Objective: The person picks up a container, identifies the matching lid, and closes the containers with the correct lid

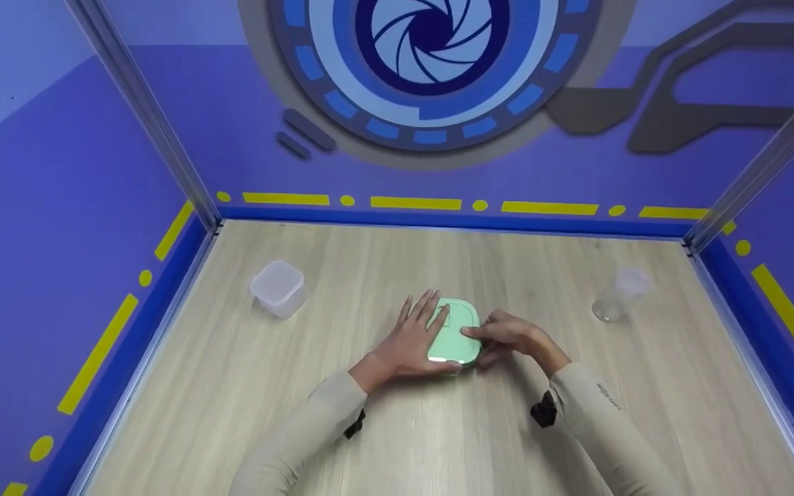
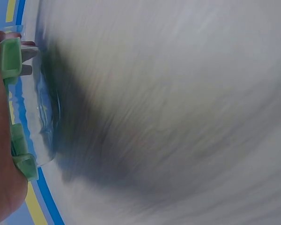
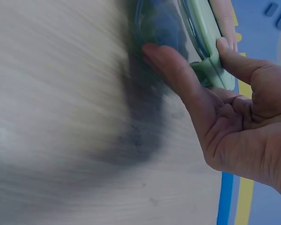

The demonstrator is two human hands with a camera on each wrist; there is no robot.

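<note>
A food container with a pale green lid [image 1: 462,331] stands on the table between both hands. Its clear base [image 2: 47,108] shows under the lid in the left wrist view, with green side clips [image 2: 25,165] hanging out from the rim. My left hand [image 1: 411,344] lies across the lid's left part, fingers extended. At the right edge my right hand [image 1: 507,334] has its thumb on top of the lid. In the right wrist view the right hand [image 3: 243,112] holds the container's side, forefinger along the clear wall, a green clip [image 3: 208,70] between thumb and forefinger.
To the left on the wooden table [image 1: 397,441] is a translucent square tub [image 1: 280,286]. A clear glass vessel [image 1: 607,310] stands to the right beside a whitish, translucent round piece [image 1: 633,284]. Blue panels [image 1: 397,172] wall the back and sides.
</note>
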